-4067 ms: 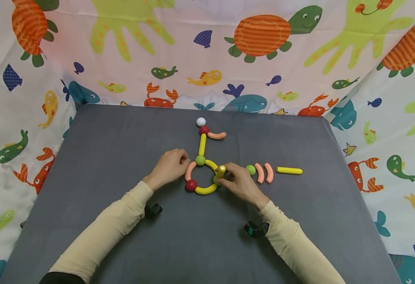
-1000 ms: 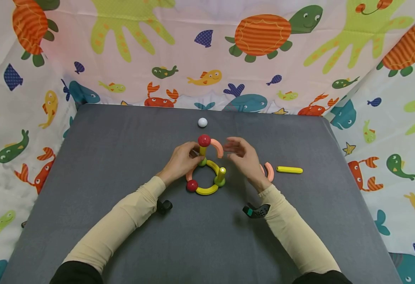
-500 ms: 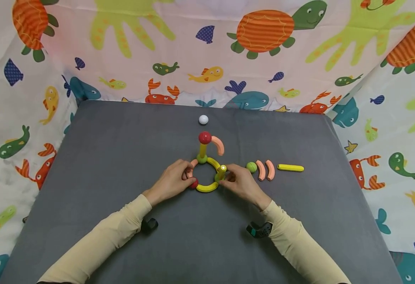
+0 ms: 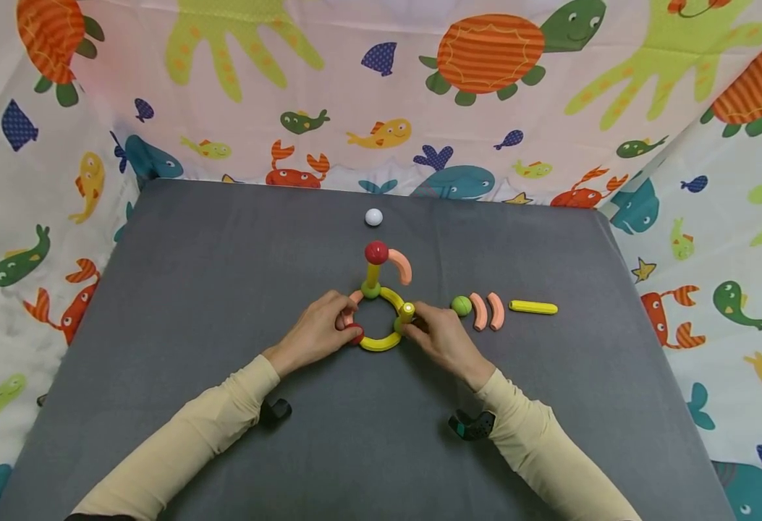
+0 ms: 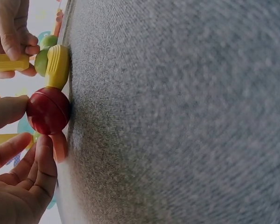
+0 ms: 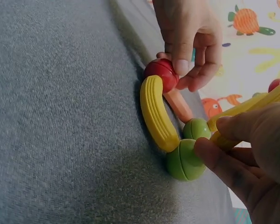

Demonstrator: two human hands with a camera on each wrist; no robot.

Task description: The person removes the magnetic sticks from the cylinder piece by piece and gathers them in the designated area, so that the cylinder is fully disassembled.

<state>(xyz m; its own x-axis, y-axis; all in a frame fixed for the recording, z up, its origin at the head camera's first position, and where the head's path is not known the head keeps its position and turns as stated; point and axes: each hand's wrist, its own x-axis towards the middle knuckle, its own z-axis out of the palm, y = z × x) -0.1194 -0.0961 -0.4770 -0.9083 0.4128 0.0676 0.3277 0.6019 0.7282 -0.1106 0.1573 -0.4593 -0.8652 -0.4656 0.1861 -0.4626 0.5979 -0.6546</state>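
Note:
On the grey table, a ring of curved bars and balls lies between the hands. My left hand (image 4: 316,327) pinches the ring's red ball (image 5: 49,111) between thumb and finger. At the ring's right side, my right hand (image 4: 447,340) pinches the base of an upright yellow stick (image 4: 407,310), just above a green ball (image 6: 185,161). A yellow curved bar (image 6: 155,112) joins these two balls. At the ring's back, another yellow stick (image 4: 372,276) stands on a green ball (image 4: 370,291). It bears a red ball (image 4: 376,252) with a pink curved bar (image 4: 402,268) attached.
A white ball (image 4: 373,217) lies alone behind the ring. To the right lie a green ball (image 4: 462,306), two pink curved bars (image 4: 479,312) and a yellow stick (image 4: 533,307). A patterned curtain (image 4: 237,155) surrounds the table's back and sides.
The back stick with its red ball, lying flat at first, now stands upright, apart from the white ball. The left hand has left it for the ring's red ball; the right has returned to its stick.

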